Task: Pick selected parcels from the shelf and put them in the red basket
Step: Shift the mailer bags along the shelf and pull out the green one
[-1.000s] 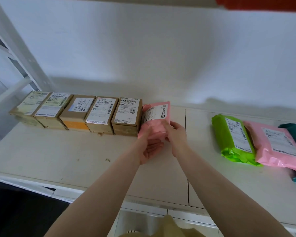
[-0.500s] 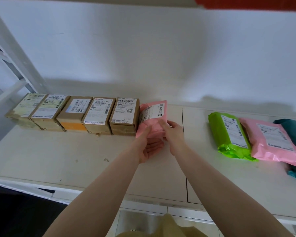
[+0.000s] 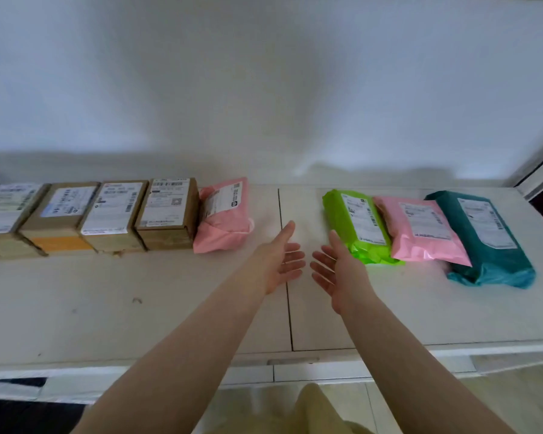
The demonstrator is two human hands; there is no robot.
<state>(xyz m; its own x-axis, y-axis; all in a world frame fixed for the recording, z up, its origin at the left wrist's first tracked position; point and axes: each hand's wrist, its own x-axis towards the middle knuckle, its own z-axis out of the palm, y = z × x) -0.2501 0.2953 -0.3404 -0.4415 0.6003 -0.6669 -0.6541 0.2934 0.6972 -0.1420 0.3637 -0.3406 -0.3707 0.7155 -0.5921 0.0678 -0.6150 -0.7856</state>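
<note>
White shelf [image 3: 138, 308], 2 hands, left [image 3: 282, 261], right [image 3: 336, 270], empty, palms facing

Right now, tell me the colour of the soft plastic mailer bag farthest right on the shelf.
Dark teal soft plastic mailer bag with a white label, seen in the head view.

On the white shelf [image 3: 138, 314] a row of brown cardboard boxes [image 3: 170, 214] with labels stands at the left, a small pink parcel [image 3: 223, 220] leans against the last box, and green [image 3: 355, 223], pink [image 3: 420, 230] and teal [image 3: 483, 239] bags lie overlapping at the right.
</note>
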